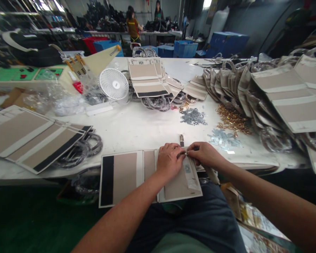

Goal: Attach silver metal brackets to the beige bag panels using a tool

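A beige bag panel (125, 175) with white borders and a black strip lies across the table's front edge and over my lap. My left hand (170, 160) is closed on its far right part, with bent fingers pressing there. Close beside it, my right hand (204, 153) has thumb and fingers pinched at the panel's far edge; whatever small piece sits between the fingertips is too hidden to name. A flat grey metal plate (187, 169) shows on the panel below the fingers. Just beyond the hands a dark strip with a shiny metal end (182, 140) sticks out.
Grey metal plates (193, 116), pale plates (223, 138) and gold-coloured fasteners (233, 119) lie in piles ahead right. Stacked bag panels stand at left (28, 137), centre (144, 75) and right (284, 91). A white fan (114, 84) is at back left. Two people are in the background.
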The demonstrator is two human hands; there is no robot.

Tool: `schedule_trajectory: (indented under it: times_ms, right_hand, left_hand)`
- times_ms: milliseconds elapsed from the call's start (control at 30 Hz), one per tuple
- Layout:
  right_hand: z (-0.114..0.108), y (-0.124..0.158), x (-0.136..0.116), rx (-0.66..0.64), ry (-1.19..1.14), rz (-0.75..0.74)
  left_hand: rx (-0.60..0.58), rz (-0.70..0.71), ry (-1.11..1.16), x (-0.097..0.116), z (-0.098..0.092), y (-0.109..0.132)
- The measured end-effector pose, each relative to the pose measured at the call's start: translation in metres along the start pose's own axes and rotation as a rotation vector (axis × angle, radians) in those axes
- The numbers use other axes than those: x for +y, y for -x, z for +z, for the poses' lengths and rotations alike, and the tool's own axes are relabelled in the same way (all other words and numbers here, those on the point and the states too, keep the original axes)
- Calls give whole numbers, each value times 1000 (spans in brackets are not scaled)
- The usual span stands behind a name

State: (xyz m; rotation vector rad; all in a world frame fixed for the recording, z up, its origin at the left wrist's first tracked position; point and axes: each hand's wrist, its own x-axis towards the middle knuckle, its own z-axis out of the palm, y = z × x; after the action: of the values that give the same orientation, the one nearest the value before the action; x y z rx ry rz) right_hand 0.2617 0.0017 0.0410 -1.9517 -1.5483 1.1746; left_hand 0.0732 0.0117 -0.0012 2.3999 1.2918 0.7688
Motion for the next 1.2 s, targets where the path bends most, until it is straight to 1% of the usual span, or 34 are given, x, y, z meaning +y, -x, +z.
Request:
schedule_trajectory:
  times_ms: [167,233,267,300,367,433,500,567,633,700,833,967,1100,1200]
  right_hand:
    - [-2,1,0,-45,-17,-15]
    - [-4,3,-1,-39,-49,-11]
    - [-5,4,-3,-16,-82,-15]
    - [-7,6,-6,27,-137,-31]
    - [-11,11,-14,181,-331,-118]
    - [-15,13,-25,362,-606,-275]
    - [-17,12,-35,488,-862,-431]
    - [-15,7,-42,543,-1033,-516]
    - [-11,-2,-43,553,-1132,-527]
    - [-6,-11,-38,540,-1195,-508]
    - [-2,-22,-27,514,-1225,-523]
    - [2,-22,-27,497,-1164,-623]
    - [15,-17,-31,455,-996,-763]
    - [23,-12,-31,441,-841,-846]
  left_hand:
    - [13,4,24,-1,0,0]
    - [16,-8,30,-1,0,-1]
    - [17,-16,34,-1,0,-1]
    - [19,-25,39,-1,0,-2]
    - [24,-39,59,0,0,-2]
    - [29,-50,84,0,0,-3]
    - [27,-61,100,0,0,-3]
    - [23,-70,104,0,-1,-3]
    - [22,-69,106,0,-1,-4]
    - [27,-65,113,0,0,-5]
    - [28,-70,131,-1,1,-7]
    - [9,-75,150,-2,3,-9]
    - [6,-89,212,-8,4,-8]
    - [-25,-66,271,-13,0,-8]
